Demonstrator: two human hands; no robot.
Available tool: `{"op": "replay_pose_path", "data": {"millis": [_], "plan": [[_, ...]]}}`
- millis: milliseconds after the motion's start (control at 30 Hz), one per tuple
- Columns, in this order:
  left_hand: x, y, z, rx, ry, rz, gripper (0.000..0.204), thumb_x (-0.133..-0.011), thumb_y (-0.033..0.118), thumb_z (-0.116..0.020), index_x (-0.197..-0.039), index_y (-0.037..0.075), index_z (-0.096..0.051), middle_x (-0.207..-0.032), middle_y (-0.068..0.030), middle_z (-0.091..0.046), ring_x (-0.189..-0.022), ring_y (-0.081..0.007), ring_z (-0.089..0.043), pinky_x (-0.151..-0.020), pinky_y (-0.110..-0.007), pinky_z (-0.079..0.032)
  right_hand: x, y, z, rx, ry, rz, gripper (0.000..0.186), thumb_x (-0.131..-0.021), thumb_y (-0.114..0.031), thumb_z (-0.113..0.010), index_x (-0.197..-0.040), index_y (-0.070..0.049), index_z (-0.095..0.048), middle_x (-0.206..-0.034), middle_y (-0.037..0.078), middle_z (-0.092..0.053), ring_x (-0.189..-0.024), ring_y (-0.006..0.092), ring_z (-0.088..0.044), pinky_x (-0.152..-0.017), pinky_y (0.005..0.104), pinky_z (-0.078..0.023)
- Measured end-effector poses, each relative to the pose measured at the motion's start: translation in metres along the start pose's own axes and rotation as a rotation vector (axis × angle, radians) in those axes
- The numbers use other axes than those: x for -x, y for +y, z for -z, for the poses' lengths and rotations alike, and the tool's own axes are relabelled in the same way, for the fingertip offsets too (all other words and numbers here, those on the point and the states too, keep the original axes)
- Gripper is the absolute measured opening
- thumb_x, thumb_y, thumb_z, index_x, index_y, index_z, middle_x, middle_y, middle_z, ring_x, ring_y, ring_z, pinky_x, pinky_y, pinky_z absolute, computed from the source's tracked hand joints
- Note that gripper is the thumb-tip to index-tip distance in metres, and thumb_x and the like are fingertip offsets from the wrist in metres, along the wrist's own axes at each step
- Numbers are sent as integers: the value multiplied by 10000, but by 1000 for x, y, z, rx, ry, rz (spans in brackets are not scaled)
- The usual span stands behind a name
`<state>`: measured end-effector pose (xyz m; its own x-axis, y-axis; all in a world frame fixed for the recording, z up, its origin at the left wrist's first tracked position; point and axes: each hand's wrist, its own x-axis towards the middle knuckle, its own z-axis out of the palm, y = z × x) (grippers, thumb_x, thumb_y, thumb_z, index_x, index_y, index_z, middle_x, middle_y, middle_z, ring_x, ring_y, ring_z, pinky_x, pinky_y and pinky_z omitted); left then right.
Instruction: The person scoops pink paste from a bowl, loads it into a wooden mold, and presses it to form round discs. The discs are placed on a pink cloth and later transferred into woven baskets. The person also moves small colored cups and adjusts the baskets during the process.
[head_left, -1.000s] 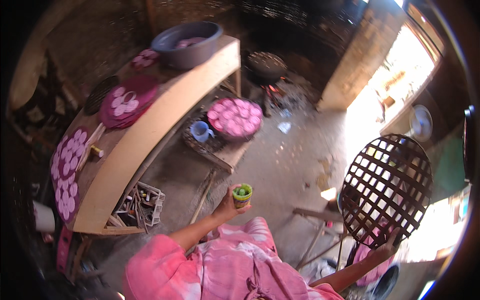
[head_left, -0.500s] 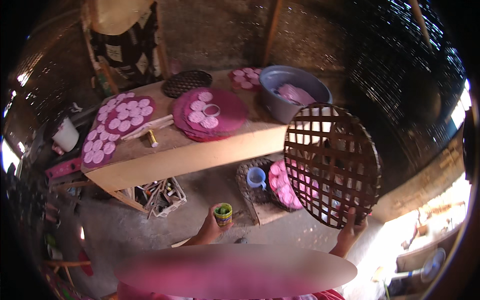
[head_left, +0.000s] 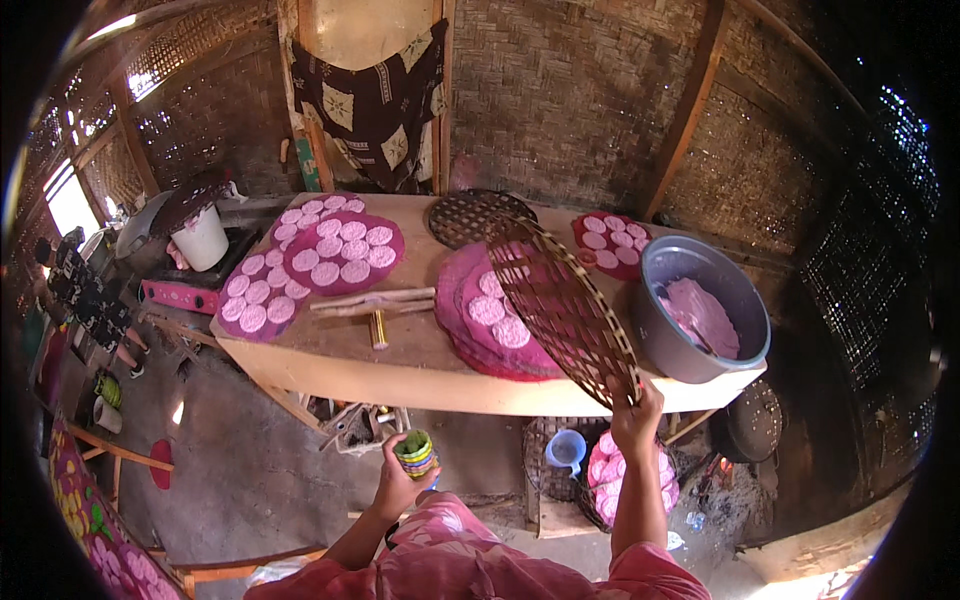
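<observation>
My left hand (head_left: pixel 397 488) is closed around a small cup (head_left: pixel 414 453) with green, yellow and blue bands, held upright in front of my body. My right hand (head_left: pixel 636 425) grips the lower rim of a round, open-weave bamboo tray (head_left: pixel 570 315). Steeply tilted, the tray stands in front of the table and partly covers a stack of round magenta sheets (head_left: pixel 460 300). Pale pink discs (head_left: pixel 487 310) lie on top of that stack; some are hidden behind the weave. Whether the tray touches the stack I cannot tell.
On the wooden table (head_left: pixel 410 385) are more disc-covered magenta sheets (head_left: pixel 345 250), sticks (head_left: pixel 375 300), a gold cylinder (head_left: pixel 378 330), another dark woven tray (head_left: pixel 480 217) and a grey tub (head_left: pixel 700 350) of pink dough. Below sits a blue dipper (head_left: pixel 566 450). Another person (head_left: pixel 85 290) stands far left.
The bamboo tray has turned from facing me to nearly edge-on and shifted left across the stack of sheets. My left hand keeps the cup. The view has swung, showing more of the far wall.
</observation>
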<state>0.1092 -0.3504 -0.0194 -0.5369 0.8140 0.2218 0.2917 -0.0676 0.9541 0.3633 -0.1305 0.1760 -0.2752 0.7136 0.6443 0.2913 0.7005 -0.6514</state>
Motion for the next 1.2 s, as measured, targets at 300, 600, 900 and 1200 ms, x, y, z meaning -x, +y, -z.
{"op": "replay_pose_path", "data": {"millis": [300, 600, 900, 1200], "plan": [[-198, -18, 50, 48, 96, -163, 904, -680, 136, -877, -1340, 64, -264, -1175, -131, -519, -1062, -215, -567, -961, -398, -470, -226, 94, -230, 221, -122, 496, 374, -770, 9, -622, -1140, -42, -648, -1066, 144, -662, -928, 348, -649, -768, 420, -540], [-413, -47, 132, -9, 155, -308, 893, -690, 124, -858, -1351, 83, -259, -1177, -143, -527, -1036, -237, -582, -912, -391, -500, -323, 229, -445, 678, -602, 291, 396, -818, -197, -666, -1208, -139, -636, -1213, 97, -607, -1106, 299, -595, -951, 471, -459], [-686, -133, 113, -208, 202, -324, 822, -747, 147, -840, -1353, 36, -295, -1284, -235, -461, -1219, -365, -481, -1037, -436, -404, -255, 193, -351, 322, -470, 122, 283, -882, -251, -683, -1131, -118, -685, -1189, 117, -645, -1136, 296, -596, -1026, 514, -384], [-769, -225, 47, -420, 316, -428, 761, -761, 230, -834, -1303, 41, -334, -1250, -240, -464, -1156, -407, -501, -984, -466, -411, -166, 165, -170, 457, -164, -442, 180, -868, -9, -585, -989, 15, -716, -898, 160, -704, -846, 244, -686, -734, 348, -523]]}}
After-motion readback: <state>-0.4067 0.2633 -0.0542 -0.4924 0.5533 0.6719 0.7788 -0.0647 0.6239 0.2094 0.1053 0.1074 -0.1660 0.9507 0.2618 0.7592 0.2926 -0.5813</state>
